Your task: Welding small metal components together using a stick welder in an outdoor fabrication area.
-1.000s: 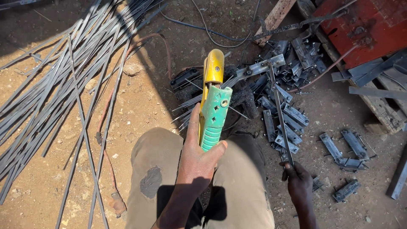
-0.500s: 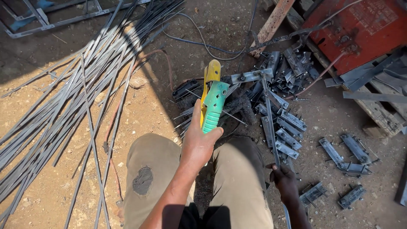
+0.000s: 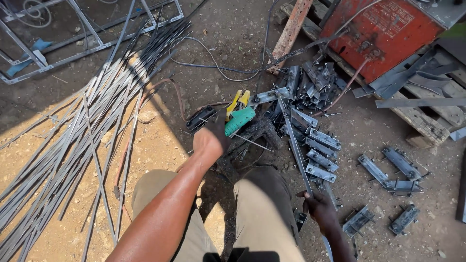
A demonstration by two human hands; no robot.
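Steel rods: long bundle fanned over the dirt, left.
Strip: long axis up-left from right hand, clamped on its near end.
Holder: green-yellow, points up-right, beyond left hand clamped on its handle.

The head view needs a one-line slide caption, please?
Left hand grips a green-and-yellow electrode holder; right hand steadies a flat steel bar.
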